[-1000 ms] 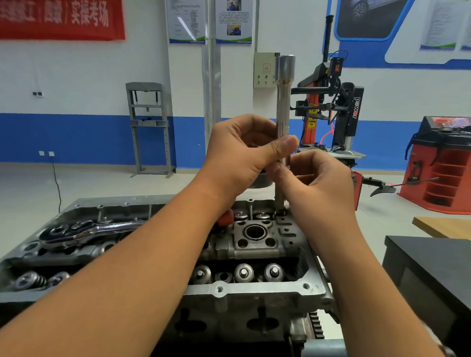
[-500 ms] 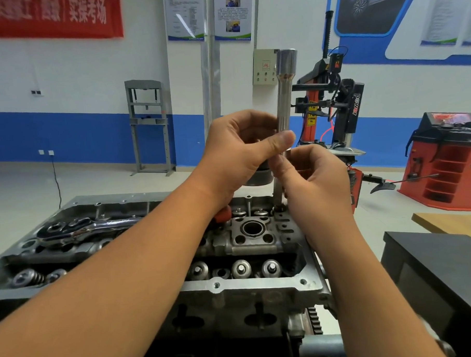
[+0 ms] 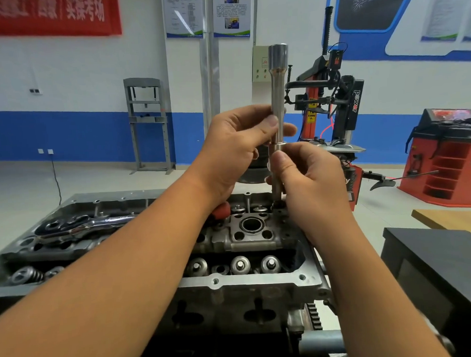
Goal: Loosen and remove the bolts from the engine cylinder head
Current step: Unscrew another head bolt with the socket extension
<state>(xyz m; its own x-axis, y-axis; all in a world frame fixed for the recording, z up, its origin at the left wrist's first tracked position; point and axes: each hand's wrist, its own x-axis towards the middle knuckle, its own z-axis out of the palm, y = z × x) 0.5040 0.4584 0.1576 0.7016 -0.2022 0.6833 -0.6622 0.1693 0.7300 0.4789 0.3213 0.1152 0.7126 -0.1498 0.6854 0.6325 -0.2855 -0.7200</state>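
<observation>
Cylinder head (image 3: 241, 282) sits in front of me, valve springs showing along its near side. At its far right corner a long socket extension (image 3: 278, 101) stands upright, its lower end down in a bolt hole. My left hand (image 3: 235, 148) pinches the shaft between thumb and fingers, partway up. My right hand (image 3: 307, 175) pinches it just below, fingers curled round it. A ratchet (image 3: 77, 225) lies on the head's far left side, its red grip behind my left wrist.
</observation>
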